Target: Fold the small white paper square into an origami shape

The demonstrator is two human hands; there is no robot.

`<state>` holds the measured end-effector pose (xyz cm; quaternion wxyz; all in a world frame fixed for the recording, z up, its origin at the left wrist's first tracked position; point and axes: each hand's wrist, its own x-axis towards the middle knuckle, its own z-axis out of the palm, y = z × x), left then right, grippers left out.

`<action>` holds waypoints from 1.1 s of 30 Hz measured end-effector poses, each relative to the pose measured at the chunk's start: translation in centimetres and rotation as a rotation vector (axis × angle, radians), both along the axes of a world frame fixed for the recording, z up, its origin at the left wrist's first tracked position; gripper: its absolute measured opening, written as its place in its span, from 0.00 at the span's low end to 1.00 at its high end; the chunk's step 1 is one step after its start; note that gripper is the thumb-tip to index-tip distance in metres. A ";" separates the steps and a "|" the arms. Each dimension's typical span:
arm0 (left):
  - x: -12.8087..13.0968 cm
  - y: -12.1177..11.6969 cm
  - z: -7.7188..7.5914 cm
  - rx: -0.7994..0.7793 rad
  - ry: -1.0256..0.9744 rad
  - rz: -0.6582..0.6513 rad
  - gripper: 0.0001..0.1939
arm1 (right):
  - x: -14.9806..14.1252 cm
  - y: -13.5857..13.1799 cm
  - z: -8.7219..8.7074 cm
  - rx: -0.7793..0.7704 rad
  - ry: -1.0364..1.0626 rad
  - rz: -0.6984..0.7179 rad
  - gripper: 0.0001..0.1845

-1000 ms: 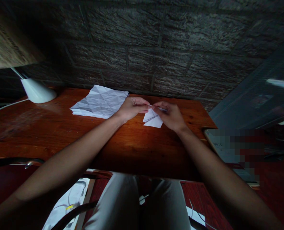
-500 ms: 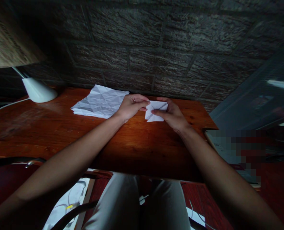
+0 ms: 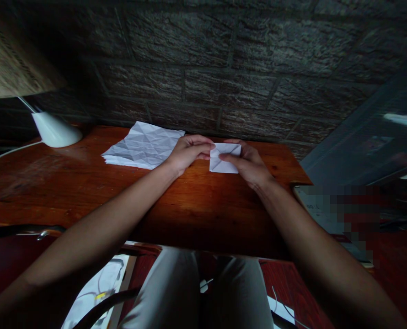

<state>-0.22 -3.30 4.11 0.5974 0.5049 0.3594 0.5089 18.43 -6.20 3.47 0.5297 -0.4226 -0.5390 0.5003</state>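
Note:
A small white folded paper square [image 3: 224, 165], with diagonal crease lines, is held up over the wooden table [image 3: 196, 205]. My left hand [image 3: 189, 153] pinches its upper left edge between thumb and fingers. On the other side my right hand [image 3: 248, 162] grips it, thumb lying across the front and the other fingers mostly hidden behind. Left of my left hand lies a stack of creased white paper sheets [image 3: 143, 144], spread flat near the wall.
A lamp with a white base [image 3: 57, 130] and woven shade [image 3: 14, 59] stands at the left, its cable running off the edge. The rough block wall [image 3: 203, 68] rises directly behind the table. Below the front edge are my legs [image 3: 171, 288] and a white-framed box [image 3: 102, 288].
The lower flaps of the folded paper, which stuck out unevenly before, now line up into a neat square. Both hands have barely moved.

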 end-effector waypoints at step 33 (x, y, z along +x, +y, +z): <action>0.1 0.0 -0.1 0.077 0.041 0.067 0.04 | 0.1 0.3 -0.5 0.033 0.042 0.088 0.23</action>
